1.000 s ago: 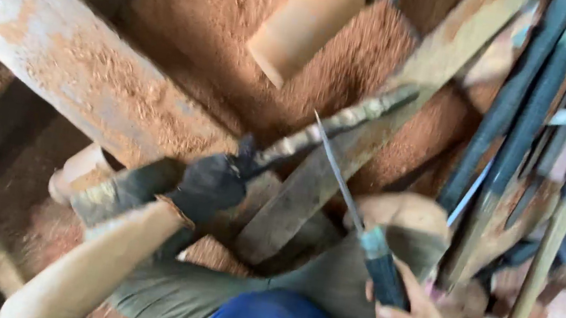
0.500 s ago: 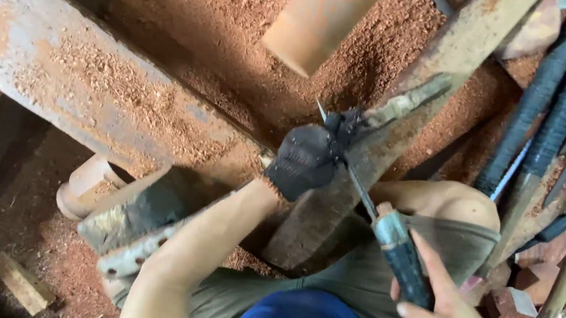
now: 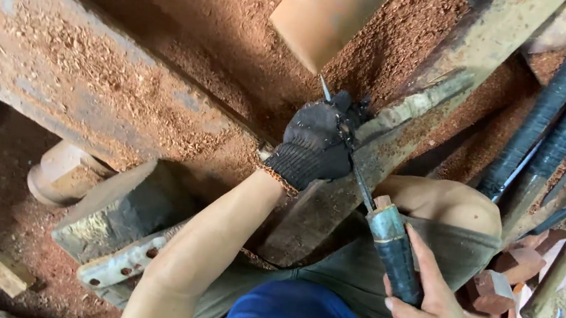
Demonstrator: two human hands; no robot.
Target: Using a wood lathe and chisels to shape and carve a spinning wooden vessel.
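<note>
Chisel: thin dark blade, metal ferrule, black-wrapped handle, slanting across a weathered plank above the knee. Right hand is wrapped closed on the handle; gloved left hand is clenched over the blade near its tip, on the plank (sawdust lies all around). Versus half a second ago, the gloved hand sits slightly further up the plank, grips unchanged.

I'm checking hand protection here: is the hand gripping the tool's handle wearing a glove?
No, the right hand is bare around the dark handle, while only the left hand wears a black glove.
</note>
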